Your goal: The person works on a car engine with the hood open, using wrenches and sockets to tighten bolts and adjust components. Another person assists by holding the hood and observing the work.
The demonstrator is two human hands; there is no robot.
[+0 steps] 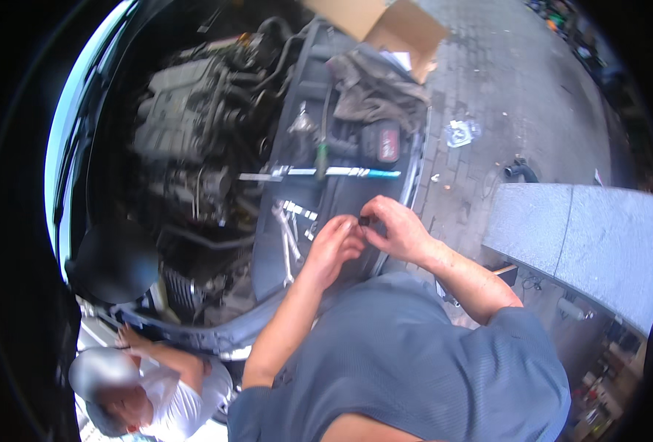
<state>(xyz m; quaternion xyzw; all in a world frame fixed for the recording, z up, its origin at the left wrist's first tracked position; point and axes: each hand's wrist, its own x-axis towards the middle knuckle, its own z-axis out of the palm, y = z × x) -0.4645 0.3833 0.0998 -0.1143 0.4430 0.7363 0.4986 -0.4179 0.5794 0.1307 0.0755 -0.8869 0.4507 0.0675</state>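
Note:
Both hands meet in front of my body, above the near part of the car's dark front panel. My right hand pinches a small black piece between thumb and forefinger; its exact kind is too small to tell. My left hand has its fingertips closed on the other side of the same piece. Just beyond the hands lies a long bar tool with a blue end. A green-handled screwdriver crosses it. Metal wrenches and a chrome socket piece rest left of my left hand.
The open engine bay fills the left. A grey rag, a black-and-red block and a cardboard box sit farther along the panel. A person in a white shirt is at lower left. A grey slab-topped bench stands right.

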